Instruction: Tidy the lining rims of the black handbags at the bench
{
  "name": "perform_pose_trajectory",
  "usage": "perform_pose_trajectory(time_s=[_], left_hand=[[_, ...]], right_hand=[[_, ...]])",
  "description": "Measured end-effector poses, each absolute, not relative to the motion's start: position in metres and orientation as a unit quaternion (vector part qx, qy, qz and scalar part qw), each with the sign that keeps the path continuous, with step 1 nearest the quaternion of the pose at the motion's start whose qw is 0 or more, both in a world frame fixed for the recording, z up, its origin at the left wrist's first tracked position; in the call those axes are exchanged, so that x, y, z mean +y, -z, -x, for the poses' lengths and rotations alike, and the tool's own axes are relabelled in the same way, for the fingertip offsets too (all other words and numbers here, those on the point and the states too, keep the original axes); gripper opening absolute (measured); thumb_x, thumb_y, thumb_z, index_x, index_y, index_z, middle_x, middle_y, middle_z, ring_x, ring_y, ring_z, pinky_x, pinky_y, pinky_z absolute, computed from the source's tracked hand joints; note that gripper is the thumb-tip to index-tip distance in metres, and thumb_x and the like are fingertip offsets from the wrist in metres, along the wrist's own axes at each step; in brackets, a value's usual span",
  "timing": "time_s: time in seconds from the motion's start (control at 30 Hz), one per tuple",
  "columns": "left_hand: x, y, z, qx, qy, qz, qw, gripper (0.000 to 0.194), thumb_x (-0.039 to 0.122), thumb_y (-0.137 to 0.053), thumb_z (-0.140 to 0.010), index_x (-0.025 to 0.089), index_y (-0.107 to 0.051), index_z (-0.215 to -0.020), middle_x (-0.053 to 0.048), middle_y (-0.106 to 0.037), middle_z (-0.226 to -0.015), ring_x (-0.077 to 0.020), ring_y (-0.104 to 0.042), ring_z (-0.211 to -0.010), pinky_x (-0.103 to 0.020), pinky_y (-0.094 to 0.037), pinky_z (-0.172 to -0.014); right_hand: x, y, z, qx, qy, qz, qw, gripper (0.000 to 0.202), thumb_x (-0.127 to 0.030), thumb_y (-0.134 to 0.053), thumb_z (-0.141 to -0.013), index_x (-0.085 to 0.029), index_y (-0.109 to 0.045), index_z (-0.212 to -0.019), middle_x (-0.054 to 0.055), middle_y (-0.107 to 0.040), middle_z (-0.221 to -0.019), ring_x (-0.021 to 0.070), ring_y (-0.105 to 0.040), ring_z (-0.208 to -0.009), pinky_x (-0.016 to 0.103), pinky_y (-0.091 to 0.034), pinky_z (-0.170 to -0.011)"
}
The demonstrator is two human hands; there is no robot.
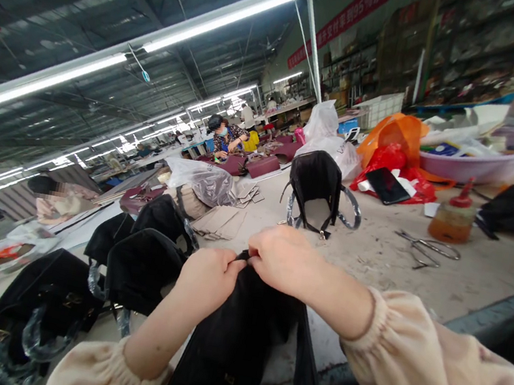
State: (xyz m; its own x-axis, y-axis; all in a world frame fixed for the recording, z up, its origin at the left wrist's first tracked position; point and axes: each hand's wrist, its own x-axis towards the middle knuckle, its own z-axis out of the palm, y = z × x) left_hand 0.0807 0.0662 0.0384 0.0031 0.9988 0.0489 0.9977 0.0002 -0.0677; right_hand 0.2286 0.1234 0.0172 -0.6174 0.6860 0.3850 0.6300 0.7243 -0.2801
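Note:
A black fabric bag (pixel 235 341) hangs in front of me at the table's near edge, its top edge pinched between my two hands. My left hand (pixel 209 277) has its fingers closed on that edge. Close beside it, my right hand (pixel 282 260) grips the same edge with thumb and bent fingers. The fingertips hide the exact spot they hold. Just beyond my hands, another black bag (pixel 315 183) stands on the table, with plastic-wrapped handles at its sides.
Several black bags (pixel 144 265) crowd the left. Flat tan pieces (pixel 219 220) lie beyond my hands. On the right are scissors (pixel 426 249), a bottle of amber liquid (pixel 451 220), a phone (pixel 388 186), a red plastic bag (pixel 385 159) and a purple basin (pixel 481 162). Co-workers sit farther off.

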Motion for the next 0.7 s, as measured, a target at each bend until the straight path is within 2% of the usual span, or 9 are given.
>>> perform_pose_trajectory(time_s=[0.07, 0.1, 0.17, 0.23, 0.3, 0.4, 0.5, 0.6, 0.7], left_hand=[[0.068, -0.036, -0.081, -0.714, -0.007, 0.698, 0.053, 0.035, 0.034, -0.042, -0.088, 0.017, -0.062, -0.065, -0.004, -0.062, -0.061, -0.0145, -0.054, -0.059, -0.024, -0.028, -0.055], [0.069, -0.034, -0.081, -0.717, -0.006, 0.694, 0.06, 0.034, 0.034, -0.042, -0.087, 0.018, -0.063, -0.067, -0.004, -0.063, -0.063, -0.0148, -0.055, -0.06, -0.025, -0.028, -0.055], [0.069, -0.031, -0.082, -0.722, -0.007, 0.687, 0.079, 0.033, 0.035, -0.041, -0.087, 0.018, -0.065, -0.072, -0.005, -0.065, -0.066, -0.0163, -0.057, -0.062, -0.026, -0.029, -0.055], [0.07, -0.027, -0.081, -0.725, -0.009, 0.681, 0.1, 0.033, 0.036, -0.042, -0.087, 0.019, -0.066, -0.075, -0.006, -0.067, -0.069, -0.0179, -0.059, -0.066, -0.027, -0.031, -0.058], [0.07, -0.025, -0.082, -0.73, -0.007, 0.674, 0.108, 0.033, 0.037, -0.041, -0.087, 0.019, -0.067, -0.077, -0.006, -0.068, -0.073, -0.0187, -0.061, -0.069, -0.027, -0.033, -0.06], [0.069, -0.023, -0.083, -0.743, 0.004, 0.661, 0.101, 0.033, 0.038, -0.042, -0.087, 0.019, -0.068, -0.081, -0.007, -0.069, -0.076, -0.019, -0.062, -0.072, -0.028, -0.035, -0.061], [0.066, -0.024, -0.085, -0.747, 0.017, 0.658, 0.098, 0.032, 0.039, -0.043, -0.086, 0.019, -0.068, -0.08, -0.007, -0.069, -0.076, -0.0195, -0.062, -0.072, -0.028, -0.035, -0.061], [0.061, -0.025, -0.084, -0.738, 0.018, 0.669, 0.092, 0.03, 0.037, -0.046, -0.084, 0.02, -0.067, -0.073, -0.006, -0.068, -0.072, -0.0195, -0.061, -0.069, -0.028, -0.033, -0.058], [0.056, -0.028, -0.078, -0.728, 0.022, 0.68, 0.085, 0.029, 0.035, -0.046, -0.083, 0.02, -0.065, -0.068, -0.004, -0.066, -0.065, -0.0184, -0.058, -0.064, -0.028, -0.028, -0.055]], right_hand=[[0.126, -0.016, -0.236, -0.891, -0.124, 0.353, 0.257, 0.013, -0.028, -0.058, -0.074, -0.023, -0.068, -0.082, 0.001, -0.068, -0.076, 0.0187, -0.061, -0.075, 0.026, -0.043, -0.064], [0.128, -0.015, -0.24, -0.884, -0.161, 0.347, 0.27, 0.017, -0.029, -0.062, -0.071, -0.023, -0.067, -0.087, -0.001, -0.068, -0.079, 0.0174, -0.061, -0.074, 0.025, -0.043, -0.064], [0.128, -0.012, -0.251, -0.868, -0.226, 0.34, 0.283, 0.041, -0.03, -0.069, -0.065, -0.024, -0.062, -0.105, -0.001, -0.068, -0.088, 0.0163, -0.061, -0.077, 0.024, -0.044, -0.066], [0.127, -0.009, -0.262, -0.857, -0.258, 0.349, 0.276, 0.065, -0.033, -0.072, -0.063, -0.025, -0.051, -0.125, 0.001, -0.067, -0.1, 0.0176, -0.062, -0.084, 0.026, -0.046, -0.073], [0.122, -0.007, -0.269, -0.851, -0.26, 0.372, 0.264, 0.072, -0.037, -0.068, -0.068, -0.022, -0.044, -0.134, 0.006, -0.066, -0.108, 0.0196, -0.061, -0.092, 0.028, -0.045, -0.079], [0.114, -0.006, -0.272, -0.843, -0.22, 0.417, 0.26, 0.047, -0.036, -0.059, -0.078, -0.017, -0.059, -0.121, 0.009, -0.066, -0.109, 0.0217, -0.061, -0.094, 0.029, -0.045, -0.081], [0.107, -0.006, -0.271, -0.837, -0.195, 0.436, 0.266, 0.025, -0.03, -0.051, -0.082, -0.02, -0.07, -0.096, 0.005, -0.071, -0.093, 0.0202, -0.063, -0.084, 0.027, -0.044, -0.073], [0.106, -0.006, -0.269, -0.835, -0.232, 0.413, 0.28, 0.025, -0.025, -0.047, -0.084, -0.024, -0.072, -0.084, -0.001, -0.07, -0.078, 0.0167, -0.063, -0.073, 0.024, -0.043, -0.065], [0.111, -0.005, -0.267, -0.838, -0.256, 0.386, 0.289, 0.026, -0.023, -0.047, -0.083, -0.025, -0.072, -0.08, -0.003, -0.07, -0.073, 0.0156, -0.061, -0.069, 0.024, -0.043, -0.064]])
